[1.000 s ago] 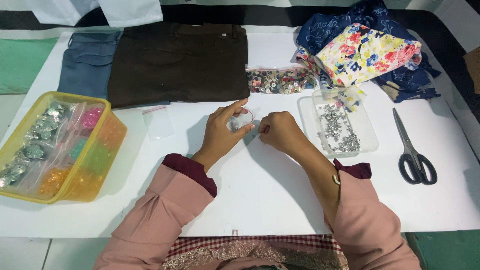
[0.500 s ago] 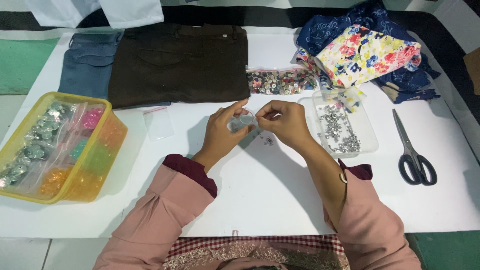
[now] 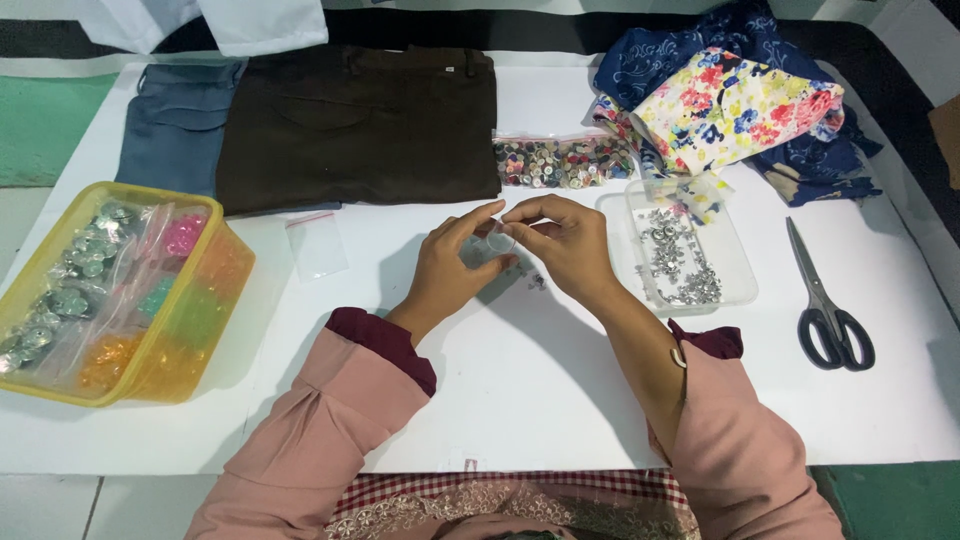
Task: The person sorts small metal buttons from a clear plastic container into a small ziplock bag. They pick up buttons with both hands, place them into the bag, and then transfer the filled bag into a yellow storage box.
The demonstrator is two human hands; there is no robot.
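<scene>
Two hands meet mid-table: the left hand (image 3: 448, 268) and right hand (image 3: 565, 245) both pinch a small clear bag (image 3: 497, 240), keeping it lifted near the tray (image 3: 742, 280) of metal bits.

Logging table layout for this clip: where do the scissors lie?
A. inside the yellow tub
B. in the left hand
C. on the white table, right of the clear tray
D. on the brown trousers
C: the scissors lie flat on the white table, right of the clear tray.
</scene>
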